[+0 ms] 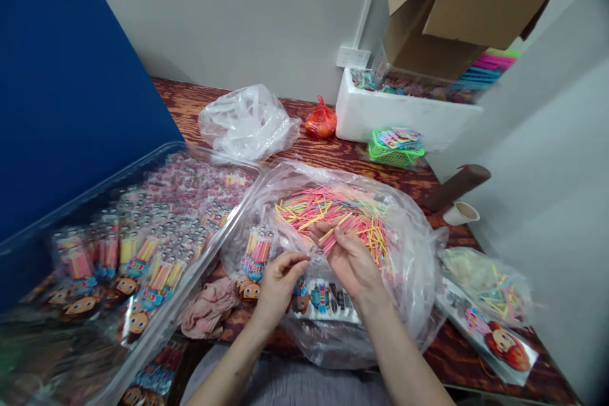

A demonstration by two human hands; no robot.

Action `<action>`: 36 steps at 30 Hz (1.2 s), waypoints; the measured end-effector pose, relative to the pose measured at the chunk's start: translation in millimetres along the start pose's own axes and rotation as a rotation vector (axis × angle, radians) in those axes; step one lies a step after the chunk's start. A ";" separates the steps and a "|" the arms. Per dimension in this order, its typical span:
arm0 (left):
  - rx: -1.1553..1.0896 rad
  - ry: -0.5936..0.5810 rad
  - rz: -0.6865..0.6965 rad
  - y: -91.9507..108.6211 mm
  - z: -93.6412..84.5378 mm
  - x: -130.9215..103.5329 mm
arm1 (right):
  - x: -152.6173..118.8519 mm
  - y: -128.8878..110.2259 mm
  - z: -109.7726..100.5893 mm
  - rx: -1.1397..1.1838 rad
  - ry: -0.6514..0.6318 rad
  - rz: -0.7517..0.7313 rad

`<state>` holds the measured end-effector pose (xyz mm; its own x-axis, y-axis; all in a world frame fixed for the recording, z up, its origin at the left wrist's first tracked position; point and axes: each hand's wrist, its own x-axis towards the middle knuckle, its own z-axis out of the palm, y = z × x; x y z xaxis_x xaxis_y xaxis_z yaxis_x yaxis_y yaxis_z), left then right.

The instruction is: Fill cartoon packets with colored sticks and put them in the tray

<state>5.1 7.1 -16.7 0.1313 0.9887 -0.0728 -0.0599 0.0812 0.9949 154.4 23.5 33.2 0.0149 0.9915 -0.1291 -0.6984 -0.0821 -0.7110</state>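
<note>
Several thin pink and yellow sticks (335, 235) are gripped in the fingers of my right hand (352, 260), over a loose pile of coloured sticks (333, 206) in a large clear plastic bag (413, 266). Close by on the left, my left hand (281, 282) is closed, thumb and forefinger pinching what looks like the clear edge of a printed packet (299, 288); my fingers cover much of it. Below both hands lie flat printed packets (328, 299). A filled packet of sticks (257, 254) lies left of my left hand.
A clear plastic bin (238, 212) holds many filled packets at left. Beside it is a pink cloth (209, 307). At right are a paper cup (461, 213), a bag of sticks (495, 282) and a green basket (394, 153). A white foam box (404, 117) stands behind.
</note>
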 end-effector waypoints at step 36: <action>0.615 0.462 0.187 -13.8 -82.8 13.0 | 42.6 -18.4 -111.1 -1.714 0.153 -0.329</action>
<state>-74.3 29.3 -37.2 -0.2596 0.9421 0.2122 0.5349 -0.0426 0.8438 247.4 56.0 -36.0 0.1195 0.9780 0.1709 0.8232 -0.0014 -0.5678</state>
